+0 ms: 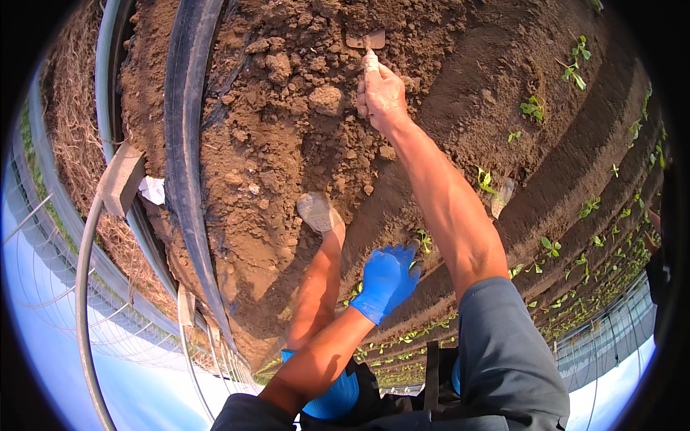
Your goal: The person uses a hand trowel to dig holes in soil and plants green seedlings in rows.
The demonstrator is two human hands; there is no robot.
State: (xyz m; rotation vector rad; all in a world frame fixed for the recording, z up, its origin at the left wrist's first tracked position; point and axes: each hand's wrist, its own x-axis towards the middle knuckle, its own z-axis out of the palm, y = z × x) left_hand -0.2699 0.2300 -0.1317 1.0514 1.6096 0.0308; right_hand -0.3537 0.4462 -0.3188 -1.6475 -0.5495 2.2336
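Note:
My right hand [381, 97], bare, grips the soil-caked handle of a small hand hoe [375, 40]. The hoe's flat blade lies against loose, clumped brown soil [302, 81] at the top of the view. Lower down, my left hand [389, 277] wears a blue glove and hangs over the soil by my leg. A small green seedling [425, 240] shows just beyond its fingertips. Some yellow-green shows between the gloved fingers, but whether they hold anything is unclear.
My soil-covered shoe [318, 211] stands on the dug ground; the other shoe [502, 197] is among seedlings. Ridged rows with young plants [551, 247] run along the right. Left are a black plastic strip [186, 134], a wooden block [123, 175] and a curved metal pipe [82, 285].

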